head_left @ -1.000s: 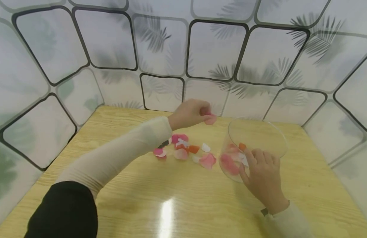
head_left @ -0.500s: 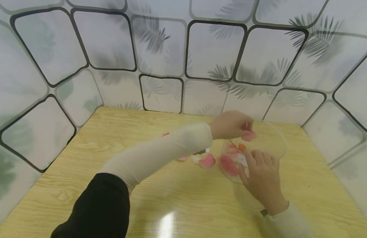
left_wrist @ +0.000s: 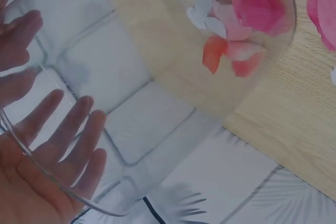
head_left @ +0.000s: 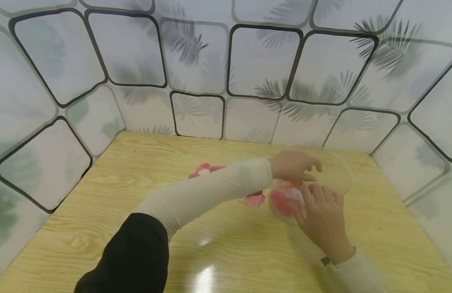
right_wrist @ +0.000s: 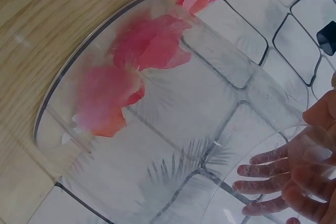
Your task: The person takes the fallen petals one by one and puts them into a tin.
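A clear glass vase (head_left: pixel 346 166) leans on its side, its mouth turned to the right. Pink, orange and white flower petals (head_left: pixel 282 201) lie at its bottom, and they show through the glass in the left wrist view as a cluster of petals (left_wrist: pixel 257 6). My right hand (head_left: pixel 323 221) grips the near side of the vase at its rim. Over the mouth hovers my left hand (head_left: pixel 293 166), fingers spread, holding nothing. Through the glass the left palm and fingers (left_wrist: pixel 79 129) show in the left wrist view.
More petals (head_left: pixel 205 170) lie left of the vase on the wooden table (head_left: pixel 226 248), partly hidden behind the left sleeve (head_left: pixel 207 195). A pink petal (head_left: pixel 254 200) is close beside the vase. Patterned panels (head_left: pixel 196 114) enclose the table at the back and sides.
My left hand has moved right from above the loose petals to the vase mouth and let go of a pink petal. The right hand has stayed on the vase.
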`<move>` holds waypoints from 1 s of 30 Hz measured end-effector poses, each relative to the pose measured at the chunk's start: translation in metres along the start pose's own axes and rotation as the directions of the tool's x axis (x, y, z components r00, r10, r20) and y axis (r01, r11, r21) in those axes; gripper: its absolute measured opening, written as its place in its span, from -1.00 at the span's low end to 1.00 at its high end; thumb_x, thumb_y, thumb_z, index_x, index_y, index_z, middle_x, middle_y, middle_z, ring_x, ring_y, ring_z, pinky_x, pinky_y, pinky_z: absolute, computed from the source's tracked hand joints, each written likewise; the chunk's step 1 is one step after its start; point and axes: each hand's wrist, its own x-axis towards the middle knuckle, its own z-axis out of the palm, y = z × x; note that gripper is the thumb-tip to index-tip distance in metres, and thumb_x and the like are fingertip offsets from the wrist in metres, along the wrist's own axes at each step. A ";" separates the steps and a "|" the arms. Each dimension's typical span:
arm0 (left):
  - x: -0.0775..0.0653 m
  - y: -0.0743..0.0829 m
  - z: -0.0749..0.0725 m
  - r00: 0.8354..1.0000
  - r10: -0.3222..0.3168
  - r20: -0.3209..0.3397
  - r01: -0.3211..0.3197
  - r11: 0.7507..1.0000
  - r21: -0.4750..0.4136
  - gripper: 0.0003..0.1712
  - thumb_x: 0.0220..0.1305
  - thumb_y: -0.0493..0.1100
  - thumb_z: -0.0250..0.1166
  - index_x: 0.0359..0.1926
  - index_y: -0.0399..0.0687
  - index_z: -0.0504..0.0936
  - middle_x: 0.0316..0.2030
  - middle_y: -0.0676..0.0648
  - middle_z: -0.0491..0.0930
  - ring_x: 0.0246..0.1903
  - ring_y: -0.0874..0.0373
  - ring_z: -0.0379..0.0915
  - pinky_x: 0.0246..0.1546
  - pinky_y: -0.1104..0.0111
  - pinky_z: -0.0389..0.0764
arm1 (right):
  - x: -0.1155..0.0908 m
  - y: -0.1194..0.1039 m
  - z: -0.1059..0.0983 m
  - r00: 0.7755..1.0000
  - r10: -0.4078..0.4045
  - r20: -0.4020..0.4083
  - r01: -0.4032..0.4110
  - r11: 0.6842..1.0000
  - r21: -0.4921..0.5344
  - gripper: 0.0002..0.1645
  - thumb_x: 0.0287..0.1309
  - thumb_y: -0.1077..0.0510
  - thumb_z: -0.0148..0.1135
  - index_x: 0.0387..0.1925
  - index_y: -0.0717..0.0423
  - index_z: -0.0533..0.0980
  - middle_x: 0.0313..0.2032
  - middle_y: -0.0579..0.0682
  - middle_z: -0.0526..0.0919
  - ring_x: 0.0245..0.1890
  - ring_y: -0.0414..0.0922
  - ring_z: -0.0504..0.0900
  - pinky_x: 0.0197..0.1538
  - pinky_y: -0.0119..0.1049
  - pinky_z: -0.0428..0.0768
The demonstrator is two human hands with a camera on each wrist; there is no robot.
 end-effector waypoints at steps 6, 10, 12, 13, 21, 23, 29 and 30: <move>-0.015 -0.005 -0.006 0.990 0.040 -0.136 -0.052 0.995 -0.081 -0.64 0.35 -0.05 0.11 0.13 0.04 0.49 0.06 0.08 0.57 0.06 0.28 0.47 0.07 0.53 0.41 | -0.001 0.001 0.000 1.000 -0.008 0.008 0.009 1.000 -0.013 -0.47 0.19 -0.10 -0.17 -0.18 0.28 0.46 -0.42 0.19 0.48 -0.43 0.14 0.43 -0.33 0.00 0.26; -0.030 -0.011 -0.010 0.977 0.039 -0.211 -0.062 0.993 -0.105 -0.66 0.35 -0.10 0.11 0.12 0.02 0.50 0.07 0.07 0.56 0.06 0.28 0.47 0.11 0.53 0.39 | -0.001 0.002 0.000 1.000 -0.014 -0.007 0.014 1.000 -0.013 -0.48 0.16 -0.09 -0.15 -0.15 0.27 0.47 -0.40 0.19 0.48 -0.43 0.13 0.42 -0.34 -0.03 0.25; -0.041 -0.016 -0.012 0.971 0.028 -0.238 -0.059 0.991 -0.122 -0.66 0.35 -0.11 0.10 0.12 0.00 0.50 0.07 0.06 0.56 0.07 0.27 0.46 0.12 0.52 0.39 | -0.001 0.001 0.001 1.000 -0.015 -0.025 0.015 1.000 -0.009 -0.46 0.21 -0.10 -0.20 -0.16 0.27 0.47 -0.41 0.18 0.48 -0.44 0.12 0.42 -0.36 -0.03 0.24; -0.047 -0.019 -0.013 0.966 0.022 -0.256 -0.056 0.991 -0.125 -0.66 0.36 -0.10 0.10 0.12 0.00 0.50 0.07 0.06 0.56 0.07 0.28 0.46 0.13 0.52 0.39 | 0.000 0.001 0.001 0.999 -0.014 -0.032 0.014 1.000 -0.010 -0.45 0.23 -0.11 -0.22 -0.17 0.27 0.48 -0.41 0.18 0.48 -0.44 0.12 0.42 -0.36 -0.04 0.24; -0.112 -0.053 -0.012 0.926 -0.024 -0.377 -0.020 0.993 -0.112 -0.70 0.32 -0.15 0.15 0.05 -0.07 0.55 0.01 0.01 0.59 0.06 0.19 0.48 0.17 0.39 0.41 | 0.000 0.001 0.003 0.998 -0.003 -0.062 0.005 1.000 0.026 -0.48 0.17 -0.06 -0.17 -0.18 0.28 0.49 -0.40 0.18 0.48 -0.42 0.14 0.41 -0.35 -0.01 0.24; -0.130 -0.064 -0.008 0.929 -0.059 -0.366 0.017 0.993 -0.117 -0.71 0.30 -0.16 0.17 0.03 -0.07 0.56 -0.01 0.00 0.61 0.04 0.16 0.49 0.15 0.35 0.44 | 0.000 0.002 0.002 0.999 0.004 -0.033 -0.003 1.000 0.022 -0.49 0.15 -0.06 -0.15 -0.16 0.28 0.48 -0.40 0.18 0.48 -0.42 0.13 0.41 -0.34 -0.02 0.25; -0.191 -0.096 0.015 0.945 -0.197 -0.263 0.173 0.978 -0.113 -0.75 0.25 -0.16 0.24 -0.05 -0.06 0.61 -0.09 -0.01 0.64 -0.05 0.11 0.54 0.02 0.24 0.53 | -0.001 0.002 0.001 1.000 0.010 -0.004 -0.010 1.000 0.021 -0.48 0.16 -0.07 -0.18 -0.17 0.27 0.47 -0.40 0.18 0.48 -0.41 0.13 0.41 -0.33 -0.03 0.25; -0.201 -0.101 0.021 0.947 -0.211 -0.242 0.191 0.976 -0.101 -0.75 0.23 -0.16 0.25 -0.06 -0.07 0.61 -0.10 -0.02 0.65 -0.07 0.10 0.55 0.01 0.22 0.54 | -0.001 0.002 0.001 1.000 0.007 -0.008 -0.007 1.000 0.022 -0.48 0.17 -0.08 -0.19 -0.17 0.27 0.47 -0.40 0.18 0.47 -0.42 0.13 0.40 -0.33 -0.03 0.24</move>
